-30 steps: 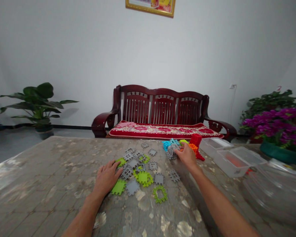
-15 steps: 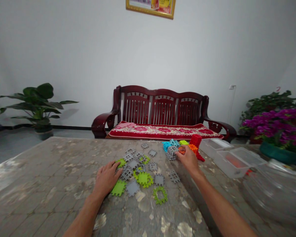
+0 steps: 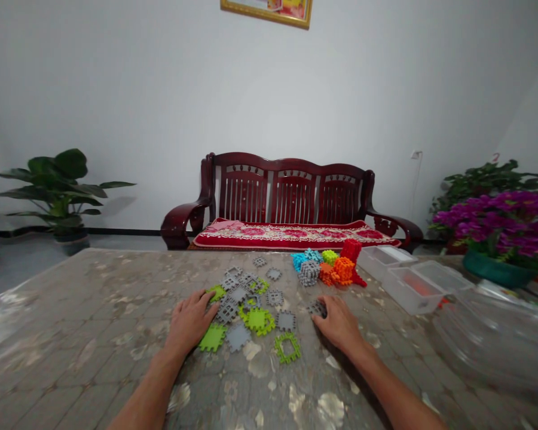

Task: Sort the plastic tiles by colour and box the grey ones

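My left hand point(image 3: 190, 321) lies on the table with its fingers stretched out, against the left edge of a pile of flat notched interlocking tiles. Its fingertips touch a green tile point(image 3: 216, 292), and a solid green tile point(image 3: 212, 338) lies just below them. The pile holds several grey tiles point(image 3: 238, 294) and green ones. To the right, my right hand point(image 3: 339, 322) has its thumb and fingers round a grey windowed tile point(image 3: 315, 307), partly hidden by the hand. Between the hands lie another grey tile point(image 3: 286, 321) and a green frame tile point(image 3: 287, 347).
Behind my right hand stand built blocks: a grey cube point(image 3: 309, 273), blue pieces point(image 3: 299, 261), orange pieces point(image 3: 343, 270) and a red stack point(image 3: 351, 251). Clear plastic boxes point(image 3: 412, 292) and a transparent lid point(image 3: 488, 334) occupy the right side, near a flower pot point(image 3: 497, 267).
My right hand has left the grey cube and come nearer, onto the grey windowed tile. The grey cube stays among the built blocks. My left hand has stayed beside the pile; the view shifted slightly.
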### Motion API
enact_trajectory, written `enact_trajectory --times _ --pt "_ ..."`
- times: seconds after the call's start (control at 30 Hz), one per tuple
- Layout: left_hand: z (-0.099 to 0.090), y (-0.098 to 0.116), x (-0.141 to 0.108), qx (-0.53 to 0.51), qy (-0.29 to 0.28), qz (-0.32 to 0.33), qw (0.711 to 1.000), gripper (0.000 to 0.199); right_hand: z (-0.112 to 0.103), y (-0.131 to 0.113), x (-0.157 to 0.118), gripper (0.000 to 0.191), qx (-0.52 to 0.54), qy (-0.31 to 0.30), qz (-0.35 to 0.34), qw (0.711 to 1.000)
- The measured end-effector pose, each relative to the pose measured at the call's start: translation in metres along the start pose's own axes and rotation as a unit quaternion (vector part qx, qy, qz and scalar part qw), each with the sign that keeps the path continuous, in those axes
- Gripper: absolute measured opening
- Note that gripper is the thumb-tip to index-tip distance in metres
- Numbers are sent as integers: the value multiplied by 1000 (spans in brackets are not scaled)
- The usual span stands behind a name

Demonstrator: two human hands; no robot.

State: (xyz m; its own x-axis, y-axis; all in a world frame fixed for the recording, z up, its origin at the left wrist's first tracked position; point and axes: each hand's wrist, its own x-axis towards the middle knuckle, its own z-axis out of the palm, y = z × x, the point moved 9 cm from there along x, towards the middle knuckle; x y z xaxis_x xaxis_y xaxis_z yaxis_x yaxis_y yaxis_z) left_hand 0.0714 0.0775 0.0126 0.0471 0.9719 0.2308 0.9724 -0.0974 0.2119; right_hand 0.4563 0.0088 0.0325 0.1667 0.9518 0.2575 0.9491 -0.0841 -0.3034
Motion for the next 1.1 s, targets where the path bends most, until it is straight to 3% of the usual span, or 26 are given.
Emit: enact_trajectory --times 0.23,0.37,0.5,0.57,0.67,0.77,0.93,1.1 --pt "-4 3 -2 13 -6 1 1000 46 -8 54 24 38 -29 47 63 997" --pt "-6 5 -3 18 -4 2 1000 46 -15 62 24 36 -43 88 68 993" --pt "-7 6 -3 17 -5 3 1000 46 -11 30 13 30 33 92 -8 995" --pt "-8 7 -3 10 0 5 1000 45 2 3 6 31 104 30 -59 992" --pt "-7 6 -4 3 0 5 1000 45 20 -39 -5 47 169 -81 -137 973" --pt "-6 6 -3 7 -2 6 1000 45 23 -63 -11 58 178 -131 -187 957" --pt "-4 5 -3 12 -5 6 1000 46 15 -73 -12 47 144 -121 -244 951" --pt "-6 7 -3 17 -12 5 1000 45 10 -82 -21 24 56 -43 -308 949"
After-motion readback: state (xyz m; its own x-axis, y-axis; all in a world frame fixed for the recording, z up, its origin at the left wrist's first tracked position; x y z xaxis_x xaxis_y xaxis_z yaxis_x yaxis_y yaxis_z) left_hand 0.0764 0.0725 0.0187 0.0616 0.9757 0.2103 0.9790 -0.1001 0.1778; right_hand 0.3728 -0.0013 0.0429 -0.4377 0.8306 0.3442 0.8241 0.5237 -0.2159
